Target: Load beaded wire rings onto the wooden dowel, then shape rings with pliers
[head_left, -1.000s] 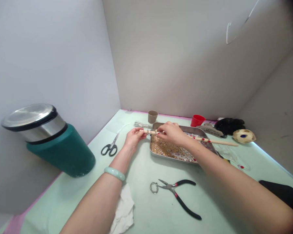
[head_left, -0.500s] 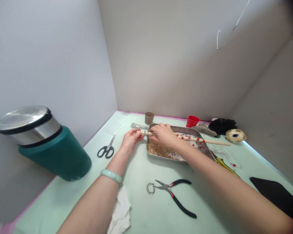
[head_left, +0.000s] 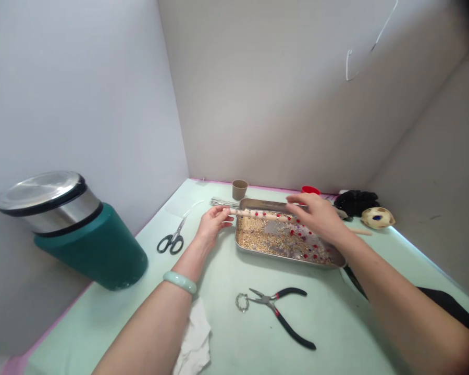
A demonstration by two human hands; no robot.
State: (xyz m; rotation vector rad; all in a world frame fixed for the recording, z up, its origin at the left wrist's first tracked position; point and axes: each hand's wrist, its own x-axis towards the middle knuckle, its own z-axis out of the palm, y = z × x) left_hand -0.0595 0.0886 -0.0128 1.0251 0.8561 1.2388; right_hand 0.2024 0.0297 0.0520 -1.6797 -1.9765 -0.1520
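Note:
A pale wooden stick [head_left: 273,216] set with small red beads lies across a metal tray [head_left: 281,257]. Its left end is pinched between the thumb and fingers of my left hand [head_left: 214,224]. Over the right half of the tray is my right hand [head_left: 315,212], with thumb and forefinger apart and nothing visible between them. It hides part of the stick, whose bare right end [head_left: 361,232] shows beyond the wrist. Gold beads [head_left: 254,237] fill the tray's left side, and loose red beads [head_left: 305,255] are scattered at the right.
Pliers [head_left: 275,302] and a small beaded ring [head_left: 242,302] lie in front of the tray. Scissors [head_left: 172,242] and a green bottle [head_left: 94,245] are at left. A brown cup [head_left: 239,189] and a red cup [head_left: 310,190] stand behind. White tissue [head_left: 193,341] lies near my left forearm.
My right hand has moved right along the stick, away from its left end, and its fingers have spread. More beads on the stick and in the tray now show. My left hand stays put.

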